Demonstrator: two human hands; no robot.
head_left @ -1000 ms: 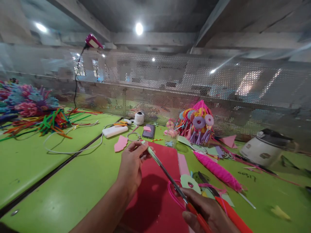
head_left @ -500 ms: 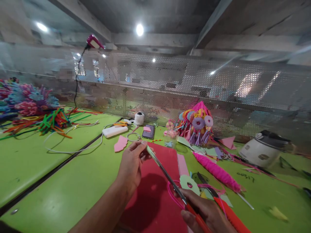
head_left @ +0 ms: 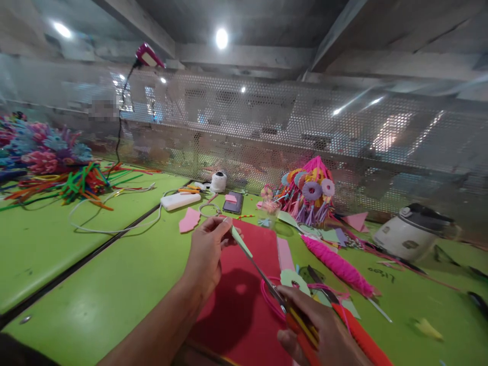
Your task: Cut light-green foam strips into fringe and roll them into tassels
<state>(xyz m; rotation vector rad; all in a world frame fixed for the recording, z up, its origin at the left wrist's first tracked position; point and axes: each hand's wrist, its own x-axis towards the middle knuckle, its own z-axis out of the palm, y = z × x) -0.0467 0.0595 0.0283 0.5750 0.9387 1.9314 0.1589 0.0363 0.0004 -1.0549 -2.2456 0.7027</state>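
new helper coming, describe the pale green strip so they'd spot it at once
On the green table, find the big flat red rectangle. Over its far part, the left hand pinches a pale green strip, its free end by the tip of the scissors. Unlike the pale green pieces farther right, it is slim and held in that hand.

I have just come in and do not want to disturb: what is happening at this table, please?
A person's left hand pinches a pale green strip above a red mat on the green table. The right hand holds orange-handled scissors, blades pointing toward the strip; whether they are cutting is unclear. A colourful tasselled bundle sits further back, by the mesh screen.
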